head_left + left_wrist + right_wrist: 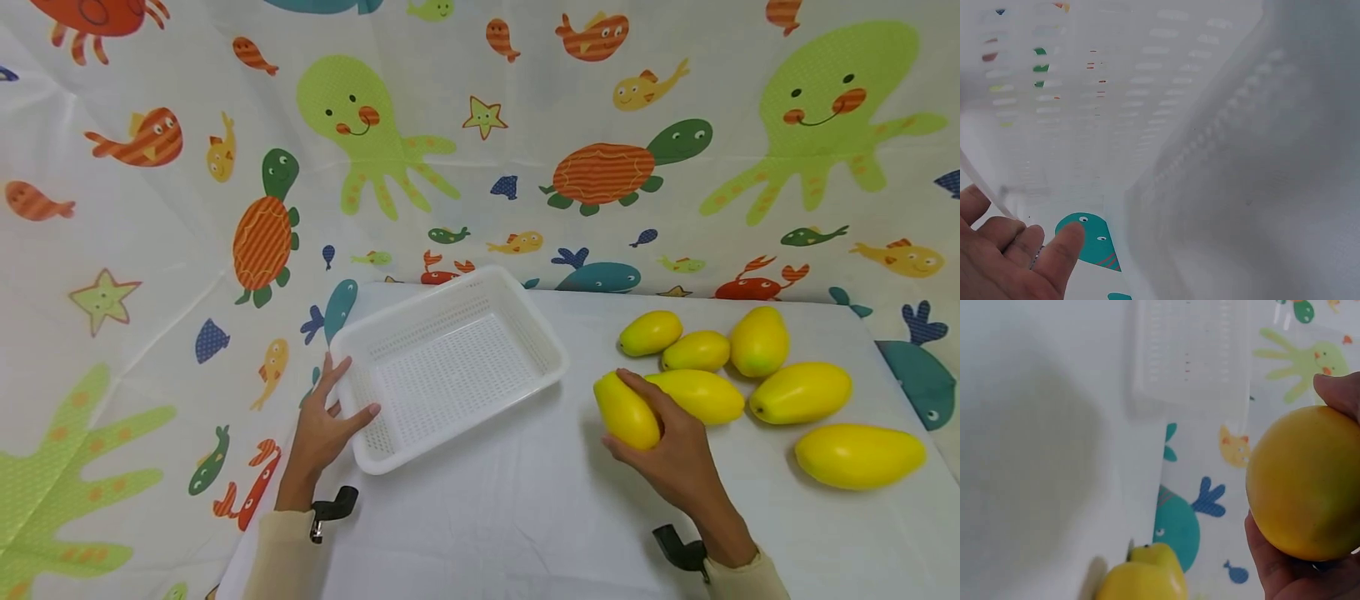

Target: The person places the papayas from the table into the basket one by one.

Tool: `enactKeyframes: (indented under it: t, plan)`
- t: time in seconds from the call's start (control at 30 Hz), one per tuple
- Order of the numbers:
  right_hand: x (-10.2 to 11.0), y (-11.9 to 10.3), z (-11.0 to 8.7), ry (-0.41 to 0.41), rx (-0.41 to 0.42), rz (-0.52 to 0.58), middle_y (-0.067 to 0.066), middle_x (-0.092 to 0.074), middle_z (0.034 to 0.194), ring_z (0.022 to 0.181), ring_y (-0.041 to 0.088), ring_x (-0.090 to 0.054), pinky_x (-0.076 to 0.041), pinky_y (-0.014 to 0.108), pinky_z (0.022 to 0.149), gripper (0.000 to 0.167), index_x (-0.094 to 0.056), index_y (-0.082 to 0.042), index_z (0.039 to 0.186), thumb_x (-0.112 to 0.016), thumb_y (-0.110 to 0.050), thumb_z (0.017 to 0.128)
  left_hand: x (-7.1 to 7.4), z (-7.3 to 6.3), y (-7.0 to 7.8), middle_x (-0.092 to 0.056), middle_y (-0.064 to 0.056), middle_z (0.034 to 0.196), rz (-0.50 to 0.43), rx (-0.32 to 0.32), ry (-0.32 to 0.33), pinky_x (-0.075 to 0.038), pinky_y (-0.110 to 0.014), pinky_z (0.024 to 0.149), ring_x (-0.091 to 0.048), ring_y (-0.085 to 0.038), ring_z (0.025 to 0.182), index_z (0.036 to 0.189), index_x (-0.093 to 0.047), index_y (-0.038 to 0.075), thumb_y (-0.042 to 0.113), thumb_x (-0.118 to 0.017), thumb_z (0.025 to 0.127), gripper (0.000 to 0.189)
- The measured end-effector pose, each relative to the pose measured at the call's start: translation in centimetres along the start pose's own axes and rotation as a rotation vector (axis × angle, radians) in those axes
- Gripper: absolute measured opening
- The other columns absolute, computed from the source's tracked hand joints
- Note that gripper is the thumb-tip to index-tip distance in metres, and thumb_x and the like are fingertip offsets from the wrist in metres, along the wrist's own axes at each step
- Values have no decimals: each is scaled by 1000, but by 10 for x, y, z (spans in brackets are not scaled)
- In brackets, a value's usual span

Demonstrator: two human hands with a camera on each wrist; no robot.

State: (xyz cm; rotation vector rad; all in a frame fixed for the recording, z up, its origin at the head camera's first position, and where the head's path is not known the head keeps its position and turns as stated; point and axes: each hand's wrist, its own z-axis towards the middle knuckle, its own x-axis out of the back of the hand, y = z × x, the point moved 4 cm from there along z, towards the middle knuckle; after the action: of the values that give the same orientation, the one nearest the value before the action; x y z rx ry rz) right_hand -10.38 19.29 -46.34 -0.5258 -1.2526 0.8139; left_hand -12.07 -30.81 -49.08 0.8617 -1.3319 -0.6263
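My left hand (320,427) grips the left end of a white plastic basket (450,437), thumb over the rim and fingers along the outside. The basket has slotted walls, and nothing lies in it. In the left wrist view, the left hand's fingers (1022,247) show beside the basket's pale wall (1210,187). To the right of the basket, my right hand (671,450) holds a smooth, oblong yellow fruit (626,412), shaped like a mango or papaya, between thumb and fingers. That fruit (1304,481) looks large in the right wrist view, above the table.
Several similar yellow fruits lie on the right side of the table, one (697,396) just behind my right hand and another (858,456) farthest right. A white cloth (487,525) covers the table. Behind it hangs a curtain (465,75) printed with sea animals.
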Motion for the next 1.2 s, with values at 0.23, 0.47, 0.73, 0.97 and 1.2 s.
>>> enactKeyframes:
  t: [0.23,0.47,0.73,0.97,1.2]
  plan:
    - [-6,-14,14,-12,101,39,-1,-65,151,114,15,-62,-50,16,93,95,-50,-32,158,-97,-18,77,-5,-4,1,1,13,180,-3,4,-1,-46,-56,112,-33,-48,159,168,-31,31,31,-89,86,101]
    - [-9,-29,26,-41,154,62,-2,-62,155,119,17,-66,-55,21,95,95,-51,-31,158,-97,-16,76,-8,-7,0,0,13,180,7,2,-1,-46,-57,111,-31,-48,160,169,-30,30,33,-90,85,103]
    - [-9,-45,40,-65,208,45,-3,-59,157,131,21,-66,-53,19,103,94,-51,-30,158,-97,-20,77,-13,-10,2,0,9,181,0,-1,-20,-43,-55,114,-29,-46,161,168,-32,30,32,-90,85,102]
    - [-10,-59,51,-100,253,54,-4,-58,158,134,22,-65,-58,35,108,91,-51,-30,158,-96,-23,79,-16,-12,8,0,14,180,-12,5,-23,-43,-53,115,-31,-44,161,168,-34,31,32,-90,84,101]
    - [-13,-69,59,-113,285,67,-4,-57,159,134,23,-63,-60,48,104,91,-50,-30,158,-95,-24,80,-19,-13,12,0,12,180,-8,-8,-17,-40,-55,118,-28,-44,162,167,-35,28,32,-90,84,100]
